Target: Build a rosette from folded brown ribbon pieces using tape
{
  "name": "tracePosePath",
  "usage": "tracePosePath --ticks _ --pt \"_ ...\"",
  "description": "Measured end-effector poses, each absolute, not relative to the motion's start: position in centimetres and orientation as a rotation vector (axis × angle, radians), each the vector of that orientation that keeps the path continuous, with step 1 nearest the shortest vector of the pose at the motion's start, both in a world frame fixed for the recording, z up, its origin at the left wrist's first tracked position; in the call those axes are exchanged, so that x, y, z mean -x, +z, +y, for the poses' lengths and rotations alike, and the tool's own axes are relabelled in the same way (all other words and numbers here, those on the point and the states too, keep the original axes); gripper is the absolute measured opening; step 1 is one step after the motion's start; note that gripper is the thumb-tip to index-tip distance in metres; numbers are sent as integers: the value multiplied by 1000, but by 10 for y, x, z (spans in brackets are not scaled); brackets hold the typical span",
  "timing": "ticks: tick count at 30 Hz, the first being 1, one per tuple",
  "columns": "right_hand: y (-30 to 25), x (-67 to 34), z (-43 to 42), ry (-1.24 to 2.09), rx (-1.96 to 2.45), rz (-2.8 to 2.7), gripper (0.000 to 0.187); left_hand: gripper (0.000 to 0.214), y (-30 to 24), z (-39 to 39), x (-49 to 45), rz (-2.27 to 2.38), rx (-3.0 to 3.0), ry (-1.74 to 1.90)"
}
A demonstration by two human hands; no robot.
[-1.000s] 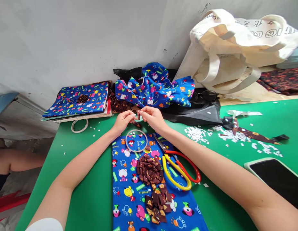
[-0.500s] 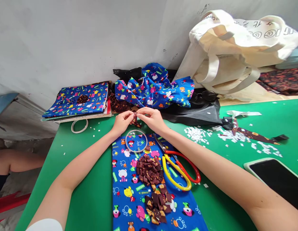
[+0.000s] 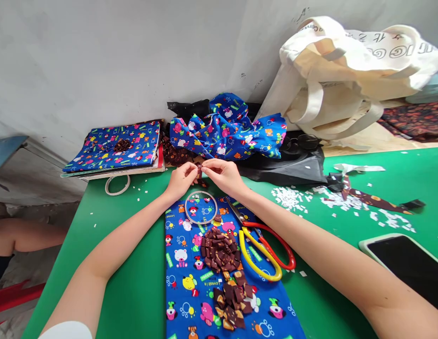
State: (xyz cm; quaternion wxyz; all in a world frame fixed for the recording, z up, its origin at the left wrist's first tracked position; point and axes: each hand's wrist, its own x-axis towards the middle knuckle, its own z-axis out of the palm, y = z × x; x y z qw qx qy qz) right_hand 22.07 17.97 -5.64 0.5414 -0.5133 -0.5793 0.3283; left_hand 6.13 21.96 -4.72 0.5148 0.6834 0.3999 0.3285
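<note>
My left hand (image 3: 183,180) and my right hand (image 3: 224,175) meet above the far edge of the folded blue printed fabric. Both pinch a small brown patterned strip of fabric (image 3: 199,177), which hangs down between the fingertips. Just below lies a clear ring (image 3: 201,207), flat on the blue fabric (image 3: 190,301). Brown cut fabric pieces sit in two heaps, a denser pile (image 3: 220,249) and a looser pile (image 3: 233,301). Scissors (image 3: 261,249) with one yellow and one red handle rest to their right, blades partly beneath my right forearm.
A blue-covered stack (image 3: 115,146) and a roll of tape (image 3: 117,184) lie at left. Crumpled blue fabric (image 3: 226,132) and a black bag (image 3: 286,167) line the wall. At right are white paper bits (image 3: 289,197), a phone (image 3: 402,259) and a canvas bag (image 3: 332,99). Another person's limb (image 3: 31,235) shows at far left.
Almost nothing differs. Both hands keep pinching the brown strip in the same place; the whole view has shifted very slightly.
</note>
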Motion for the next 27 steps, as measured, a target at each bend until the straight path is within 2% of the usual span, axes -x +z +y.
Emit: tracePosePath --ticks 7,18,27 --pt "-57 -220 180 802 1245 -1340 23 32 -47 216 -63 911 -1570 789" --pt "-58 -223 181 770 1309 -1368 19 24 -47 216 -61 863 -1600 809" --pt "-51 -225 180 753 1374 -1439 19 30 -48 220 -62 911 -1545 822"
